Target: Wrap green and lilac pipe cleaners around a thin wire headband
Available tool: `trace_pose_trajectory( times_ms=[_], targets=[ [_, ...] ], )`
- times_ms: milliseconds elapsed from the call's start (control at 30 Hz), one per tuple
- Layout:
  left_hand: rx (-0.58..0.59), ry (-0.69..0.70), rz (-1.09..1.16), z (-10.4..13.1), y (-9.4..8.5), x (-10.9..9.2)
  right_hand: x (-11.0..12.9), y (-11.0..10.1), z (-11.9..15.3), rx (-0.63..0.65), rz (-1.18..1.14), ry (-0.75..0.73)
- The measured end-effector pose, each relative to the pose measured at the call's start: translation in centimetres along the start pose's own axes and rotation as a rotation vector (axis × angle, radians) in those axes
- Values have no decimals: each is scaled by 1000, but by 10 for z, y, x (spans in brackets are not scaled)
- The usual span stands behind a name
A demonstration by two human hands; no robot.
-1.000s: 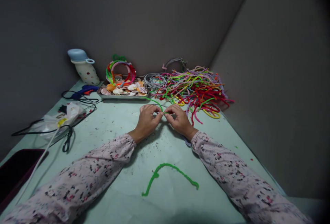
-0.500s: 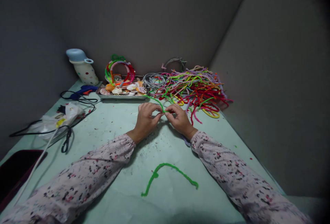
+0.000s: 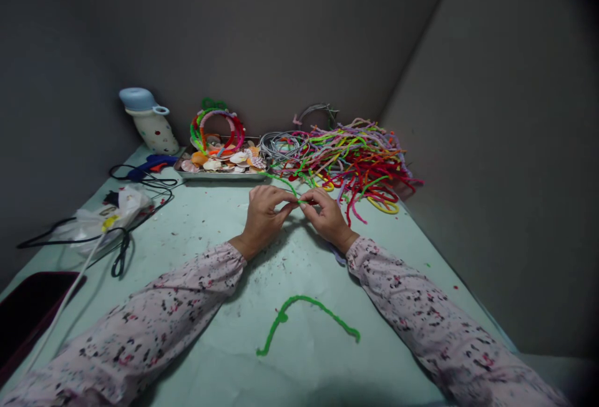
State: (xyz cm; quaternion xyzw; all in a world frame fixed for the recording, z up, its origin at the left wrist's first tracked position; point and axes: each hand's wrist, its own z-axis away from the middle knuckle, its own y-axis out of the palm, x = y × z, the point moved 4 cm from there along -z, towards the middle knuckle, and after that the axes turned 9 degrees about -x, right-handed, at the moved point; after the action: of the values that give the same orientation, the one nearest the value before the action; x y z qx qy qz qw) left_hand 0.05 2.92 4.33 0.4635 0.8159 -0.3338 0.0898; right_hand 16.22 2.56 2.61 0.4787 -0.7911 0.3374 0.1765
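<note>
My left hand [image 3: 267,210] and my right hand [image 3: 326,215] meet fingertip to fingertip over the middle of the table. Both pinch a thin green fuzzy strand [image 3: 286,182], which runs up and left from the fingertips toward the shell tray. The part between the fingers is mostly hidden. Nearer the front edge, a separate green twisted strand [image 3: 309,299] lies bent in an arch on the tabletop, with a small lump on its left side.
A metal tray [image 3: 219,176] of shells holds colourful rings [image 3: 199,132]. Right of it lie coiled grey wire [image 3: 281,147] and a heap of fuzzy strands [image 3: 360,151]. Leftward are a bottle [image 3: 154,129], blue-handled tool [image 3: 140,171], plastic bag [image 3: 88,229], cables and dark case [image 3: 35,310].
My left fingertips have shifted very slightly to the right, closer to my right fingertips. The arched green strand has stayed in place.
</note>
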Motion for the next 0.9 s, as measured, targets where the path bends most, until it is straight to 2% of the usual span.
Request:
trace_pose_trajectory(
  times_ms=[600,900],
  targets=[
    [-2,13,-38,-1,1,4,0,0,1,-12,-15,-19],
    [44,-19,-45,-1,4,4,2,-1,1,-15,13,-44]
  ],
)
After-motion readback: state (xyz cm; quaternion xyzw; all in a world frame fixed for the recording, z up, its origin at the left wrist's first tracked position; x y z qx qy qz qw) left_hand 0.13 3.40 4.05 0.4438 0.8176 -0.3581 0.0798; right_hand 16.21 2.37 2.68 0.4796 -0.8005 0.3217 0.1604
